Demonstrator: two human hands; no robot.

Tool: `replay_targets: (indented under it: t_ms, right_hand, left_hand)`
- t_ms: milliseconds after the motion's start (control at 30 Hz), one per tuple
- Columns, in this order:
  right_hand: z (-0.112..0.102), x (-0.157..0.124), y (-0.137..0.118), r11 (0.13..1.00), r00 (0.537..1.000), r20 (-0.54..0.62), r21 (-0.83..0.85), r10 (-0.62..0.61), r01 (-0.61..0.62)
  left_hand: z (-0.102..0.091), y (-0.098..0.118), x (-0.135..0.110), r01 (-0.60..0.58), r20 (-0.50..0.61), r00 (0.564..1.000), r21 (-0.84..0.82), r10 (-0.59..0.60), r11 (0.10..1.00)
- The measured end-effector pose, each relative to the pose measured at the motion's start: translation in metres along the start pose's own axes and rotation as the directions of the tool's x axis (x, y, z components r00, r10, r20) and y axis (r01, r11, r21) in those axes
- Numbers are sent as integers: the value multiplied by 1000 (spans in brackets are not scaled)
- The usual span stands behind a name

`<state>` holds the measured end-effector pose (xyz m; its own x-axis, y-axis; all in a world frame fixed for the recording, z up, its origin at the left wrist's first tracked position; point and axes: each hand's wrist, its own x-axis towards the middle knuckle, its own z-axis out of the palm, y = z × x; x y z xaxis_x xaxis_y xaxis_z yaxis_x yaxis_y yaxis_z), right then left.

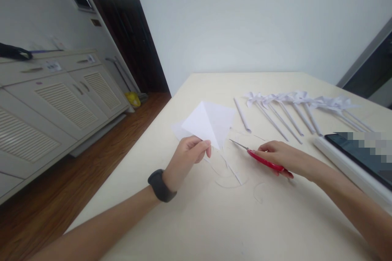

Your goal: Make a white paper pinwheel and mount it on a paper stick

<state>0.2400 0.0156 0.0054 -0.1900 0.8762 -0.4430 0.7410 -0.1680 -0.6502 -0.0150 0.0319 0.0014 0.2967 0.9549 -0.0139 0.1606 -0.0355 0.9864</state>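
Paper (208, 122), creased down its middle, is over the table (196, 220), its near edge pinched between the thumb and forefinger of the left hand (190, 153). To the paper's right, the fingers of the right hand (280, 157) curl around red scissors (257, 157) pointing toward it, while thin offcuts (235, 174) lie on its near side. Just right of the paper lies a rolled tube (242, 116), with white pinwheels (300, 97) farther right.

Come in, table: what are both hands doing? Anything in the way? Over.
Left hand pinching creased white paper. Right hand holding red-handled scissors, tips near paper. Thin strips lying between hands.
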Motion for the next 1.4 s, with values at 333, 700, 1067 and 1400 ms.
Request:
replay_targets:
  t_ms: [333, 700, 1067, 1400]
  right_hand:
    - [2, -3, -4, 998, 997, 54, 17, -55, 54]
    - [1, -4, -4, 998, 997, 27, 4, -66, 65]
    - [-1, -3, -4, 998, 999, -1, 19, -54, 54]
    - [-8, -8, -4, 990, 995, -45, 106, -86, 91]
  left_hand:
    - [1, 0, 1, 6, -4, 1000, -1, -6, 1000]
    - [0, 1, 0, 3, -1, 1000, 15, -3, 1000]
    - [0, 1, 0, 3, 6, 1000, 14, -3, 1000]
    - [0, 2, -1, 5, 11, 1000, 25, -5, 1000]
